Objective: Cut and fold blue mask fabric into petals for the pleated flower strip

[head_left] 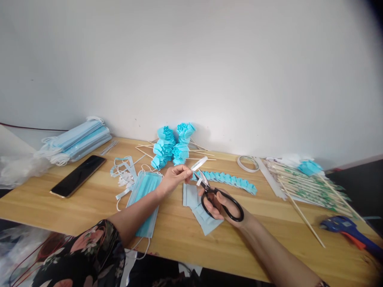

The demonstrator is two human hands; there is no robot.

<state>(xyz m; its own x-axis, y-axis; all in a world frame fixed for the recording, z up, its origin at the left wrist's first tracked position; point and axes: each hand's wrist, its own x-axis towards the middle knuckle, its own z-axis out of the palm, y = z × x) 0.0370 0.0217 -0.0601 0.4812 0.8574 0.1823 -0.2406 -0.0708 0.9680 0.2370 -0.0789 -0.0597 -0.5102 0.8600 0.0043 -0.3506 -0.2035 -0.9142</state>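
Observation:
Black-handled scissors [222,199] are gripped in my right hand [216,205], their blades parted and pointing up and left. My left hand [176,175] pinches a narrow roll of white tape [199,164], seen nearly edge-on, just above the scissor blades. A small white bit shows at the blades; whether it is attached to the roll I cannot tell. Below my right hand lie pale blue cut fabric pieces [208,225]. Behind the scissors stretches a row of folded blue petals [230,179]. A blue face mask [146,199] lies partly under my left forearm.
Blue fabric flowers on sticks [173,145] lie near the wall. At left are stacked masks [79,139], a phone [78,176] and white scraps [127,175]. On the right sit a tape roll [247,164], bundled wooden sticks [308,187] and a blue glue gun [347,227].

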